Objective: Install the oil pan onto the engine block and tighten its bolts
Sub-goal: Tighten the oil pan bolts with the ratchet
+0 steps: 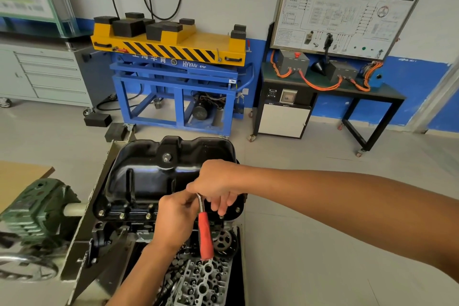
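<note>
Grey floor tiles (298, 206) run back to a blue and yellow lift table (173, 57) at 12 o'clock, with a wiring display board (347, 7) at 1 o'clock and a drawer cabinet (49, 74) at 10 o'clock.

Just below the middle of the head view, the black oil pan (154, 176) sits on the engine block (129, 227). Several bolts (122, 216) already stand in its near rim. Both hands meet at the rim's 5 o'clock corner. The left hand (173, 216) has its fingers curled round the metal neck of a wrench (205, 233), whose red handle hangs free toward 6 o'clock. The right hand (216, 184) arches over the wrench head with its fingers bent down toward the rim. Whether they pinch a bolt or the socket I cannot tell.

The step looks like bolt tightening, with the tool being seated on a near-corner bolt. Next, one hand would likely need to move down to the red handle and swing it while the other steadies the head.
</note>
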### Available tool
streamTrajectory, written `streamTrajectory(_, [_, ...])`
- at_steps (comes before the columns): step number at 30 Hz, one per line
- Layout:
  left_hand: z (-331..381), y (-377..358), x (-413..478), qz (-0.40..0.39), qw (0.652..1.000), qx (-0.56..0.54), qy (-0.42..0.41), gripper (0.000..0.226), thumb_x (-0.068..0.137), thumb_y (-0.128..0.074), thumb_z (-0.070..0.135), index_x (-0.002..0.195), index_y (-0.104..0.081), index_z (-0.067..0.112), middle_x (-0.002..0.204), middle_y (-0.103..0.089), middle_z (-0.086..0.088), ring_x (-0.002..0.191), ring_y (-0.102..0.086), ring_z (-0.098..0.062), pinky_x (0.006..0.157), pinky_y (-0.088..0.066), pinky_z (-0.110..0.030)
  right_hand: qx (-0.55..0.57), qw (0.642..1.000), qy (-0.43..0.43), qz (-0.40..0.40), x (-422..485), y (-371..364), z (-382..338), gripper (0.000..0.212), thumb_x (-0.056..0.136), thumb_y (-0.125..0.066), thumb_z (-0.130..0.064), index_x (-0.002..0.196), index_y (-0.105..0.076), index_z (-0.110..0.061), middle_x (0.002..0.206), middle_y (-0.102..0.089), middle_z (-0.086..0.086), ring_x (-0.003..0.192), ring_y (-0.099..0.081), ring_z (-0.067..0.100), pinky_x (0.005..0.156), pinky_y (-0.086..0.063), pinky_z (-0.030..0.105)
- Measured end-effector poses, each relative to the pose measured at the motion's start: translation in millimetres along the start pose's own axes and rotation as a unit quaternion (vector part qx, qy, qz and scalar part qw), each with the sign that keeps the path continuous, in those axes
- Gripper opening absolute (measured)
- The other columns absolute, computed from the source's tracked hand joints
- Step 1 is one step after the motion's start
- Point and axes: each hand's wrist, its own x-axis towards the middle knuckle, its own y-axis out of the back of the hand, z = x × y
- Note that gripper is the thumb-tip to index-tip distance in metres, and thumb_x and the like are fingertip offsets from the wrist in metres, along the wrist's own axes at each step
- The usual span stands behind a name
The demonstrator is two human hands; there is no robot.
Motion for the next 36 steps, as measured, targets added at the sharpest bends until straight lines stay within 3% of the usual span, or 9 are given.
streamTrajectory(3, [1.4,2.2,0.6,-0.011,1.000,0.019,-0.001,0.056,0.086,-0.073,-0.003,0.065,-0.055,0.045,0.049,-0.051,0.015,0.041,-0.035,-0.003,0.044,-0.026,-0.009,-0.059,0.997,0.037,0.027,-2.6,1.3,0.4,0.039,0.098,-0.050,-0.037,0.084,-0.063,-0.003,0.062,-0.071,0.008,0.050,-0.069,0.018,0.055,-0.054,0.024])
streamTrajectory(5, [1.9,3.3,-1.3,-0.016,1.000,0.023,-0.012,0.030,0.091,-0.069,0.009,0.067,-0.066,0.026,0.048,-0.049,0.005,0.041,-0.033,-0.008,0.040,-0.027,-0.020,-0.120,0.990,0.070,0.039,-5.0,5.0,0.5,0.039,0.096,-0.053,-0.035,0.075,-0.065,-0.004,0.060,-0.071,0.007,0.049,-0.067,0.017,0.054,-0.054,0.025])
streamTrajectory(7, [2.5,2.9,-3.2,-0.019,0.999,0.025,-0.020,0.033,0.094,-0.063,0.024,0.065,-0.063,0.008,0.046,-0.043,0.001,0.042,-0.031,-0.014,0.040,-0.028,-0.029,-0.194,0.975,0.092,0.058,-8.3,8.7,0.4,0.040,0.093,-0.057,-0.035,0.064,-0.063,-0.009,0.048,-0.065,0.002,0.047,-0.060,0.017,0.054,-0.052,0.029])
streamTrajectory(12, [6.2,4.7,-2.8,-0.026,0.998,0.047,-0.040,0.037,0.095,-0.060,0.027,0.061,-0.045,0.026,0.048,-0.031,0.012,0.044,-0.025,-0.007,0.041,-0.024,-0.028,-0.305,0.937,0.127,0.113,-17.7,10.9,-0.5,0.036,0.091,-0.063,-0.036,0.064,-0.054,-0.015,0.052,-0.053,-0.002,0.051,-0.046,0.014,0.049,-0.038,0.028])
streamTrajectory(17, [9.2,6.2,-2.9,-0.037,0.998,0.044,-0.040,0.033,0.092,-0.060,0.029,0.069,-0.066,0.006,0.048,-0.033,0.014,0.045,-0.026,-0.006,0.043,-0.022,-0.019,-0.389,0.889,0.183,0.160,-24.3,5.7,-1.7,0.031,0.094,-0.061,-0.018,0.067,-0.045,-0.017,0.068,-0.047,-0.001,0.056,-0.045,0.014,0.046,-0.036,0.029])
streamTrajectory(23, [4.4,7.6,-2.3,-0.060,0.996,0.050,-0.044,0.020,0.093,-0.068,0.015,0.073,-0.069,0.017,0.050,-0.041,0.018,0.045,-0.030,-0.003,0.048,-0.023,-0.010,-0.441,0.855,0.224,0.157,-32.2,2.9,-2.1,0.033,0.092,-0.059,-0.006,0.067,-0.040,-0.016,0.072,-0.038,0.000,0.056,-0.043,0.016,0.047,-0.032,0.030])
streamTrajectory(28, [7.2,10.1,1.7,-0.078,0.994,0.039,-0.067,0.050,0.091,-0.065,0.014,0.066,-0.048,0.054,0.049,-0.037,0.021,0.042,-0.025,-0.002,0.046,-0.018,-0.008,-0.481,0.824,0.245,0.172,-38.3,-4.2,-3.4,0.011,0.095,-0.055,-0.005,0.090,-0.056,-0.015,0.080,-0.043,0.001,0.072,-0.049,0.020,0.058,-0.038,0.033])
streamTrajectory(32, [4.0,12.1,1.5,-0.093,0.993,0.032,-0.059,0.053,0.089,-0.066,0.012,0.063,-0.046,0.054,0.048,-0.036,0.020,0.043,-0.024,-0.001,0.047,-0.017,-0.009,-0.507,0.800,0.261,0.185,-43.0,-8.3,-2.3,0.014,0.094,-0.054,-0.004,0.100,-0.062,-0.014,0.100,-0.061,0.004,0.081,-0.057,0.024,0.055,-0.035,0.034])
streamTrajectory(36, [2.7,14.0,0.1,-0.093,0.994,0.031,-0.053,0.054,0.086,-0.065,0.008,0.060,-0.046,0.052,0.047,-0.036,0.019,0.043,-0.024,-0.001,0.047,-0.018,-0.009,-0.510,0.794,0.271,0.193,-43.4,-11.4,-1.6,0.016,0.093,-0.053,-0.002,0.089,-0.058,-0.018,0.091,-0.057,0.001,0.075,-0.051,0.021,0.054,-0.034,0.033])
